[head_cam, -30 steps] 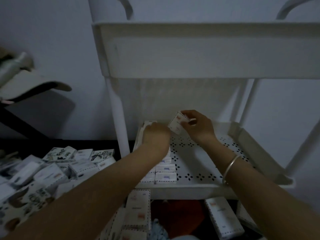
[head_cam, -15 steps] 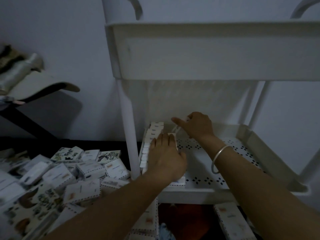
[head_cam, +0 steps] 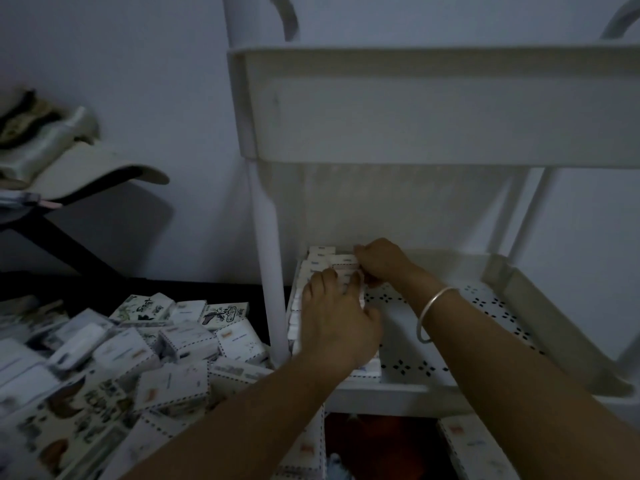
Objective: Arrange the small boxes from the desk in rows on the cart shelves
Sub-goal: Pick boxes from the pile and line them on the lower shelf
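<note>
Dim head view. A white plastic rolling cart [head_cam: 266, 237] stands against a pale wall, just right of a dark desk surface [head_cam: 207, 289]. On the cart's middle perforated shelf [head_cam: 450, 327], small white cardboard boxes [head_cam: 320, 259] w/ stamp-style edging are packed in rows along the left wall, front to back. The left hand [head_cam: 337, 327] lies flat on those rows, grip spread, fingers straight on the tops. The right hand [head_cam: 381, 263], w/ a silver bangle [head_cam: 429, 317] on the wrist, is at the far end. Its grip curls on the right edge of one box [head_cam: 344, 270], pinching it into line.

Progress, by my judgement: early-ish. Only the shelf's left strip is filled; perforated floor shows across the rest. A big loose heap of boxes [head_cam: 138, 351] waits on the surface, so lots left.

Hard to make out: inside of the upper tray [head_cam: 415, 105] isn't visible. The lower shelf is cut off at the bottom edge; the lower boxes [head_cam: 474, 445] lie there, order unclear. The left hand hides the near rows, so no row count. Box print is too blurred to read.
</note>
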{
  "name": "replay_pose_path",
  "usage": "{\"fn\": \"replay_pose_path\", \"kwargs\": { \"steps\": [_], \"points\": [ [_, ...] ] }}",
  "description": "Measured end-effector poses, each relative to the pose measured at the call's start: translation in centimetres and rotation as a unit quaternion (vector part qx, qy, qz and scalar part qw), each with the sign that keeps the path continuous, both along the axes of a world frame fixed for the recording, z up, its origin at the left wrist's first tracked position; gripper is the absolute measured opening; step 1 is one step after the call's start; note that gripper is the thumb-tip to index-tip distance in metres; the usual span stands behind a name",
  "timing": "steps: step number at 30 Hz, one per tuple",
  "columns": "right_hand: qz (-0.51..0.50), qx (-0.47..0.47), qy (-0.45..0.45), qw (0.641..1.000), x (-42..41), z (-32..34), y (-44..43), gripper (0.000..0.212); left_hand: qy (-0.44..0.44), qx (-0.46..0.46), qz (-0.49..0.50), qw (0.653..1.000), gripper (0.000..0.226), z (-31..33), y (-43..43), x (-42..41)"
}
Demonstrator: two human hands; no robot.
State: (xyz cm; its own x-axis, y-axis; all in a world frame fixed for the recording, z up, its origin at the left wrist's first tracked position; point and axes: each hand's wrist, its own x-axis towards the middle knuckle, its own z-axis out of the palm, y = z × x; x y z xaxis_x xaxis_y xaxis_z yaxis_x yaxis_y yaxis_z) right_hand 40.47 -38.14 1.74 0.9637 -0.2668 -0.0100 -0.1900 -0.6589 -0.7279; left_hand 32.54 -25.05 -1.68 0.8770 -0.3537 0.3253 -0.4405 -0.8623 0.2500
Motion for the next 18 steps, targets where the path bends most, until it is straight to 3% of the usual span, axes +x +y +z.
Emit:
{"fn": "replay_pose_path", "kwargs": {
  "steps": [4,6,8,11,15,18],
  "points": [
    [-0.006,0.076,0.048,0.996,-0.6,-0.8,-0.2,0.032,0.004,-0.002,-0.003,1.000,0.096,0.3,0.0,-0.2],
    [-0.013,0.113,0.054,0.992,-0.9,-1.0,-0.2,0.029,0.011,-0.005,0.000,1.000,0.088,0.5,0.0,-0.2],
    [-0.011,0.124,0.049,0.991,-1.3,-1.0,-0.2,0.039,0.023,-0.012,0.005,1.000,0.077,0.7,0.0,-0.2],
    [-0.019,0.065,0.007,0.998,-2.4,-0.4,-0.2,0.050,0.006,-0.043,0.011,0.999,0.065,0.7,-0.1,-0.1],
    [-0.041,-0.007,-0.041,0.998,-5.6,1.1,-1.0,0.034,-0.005,-0.104,-0.008,0.995,0.045,0.8,0.3,0.0],
    [-0.021,-0.018,-0.066,0.997,-9.9,2.5,-1.8,0.029,-0.081,-0.160,-0.070,0.981,0.041,1.7,0.5,-0.7]
  ]
}}
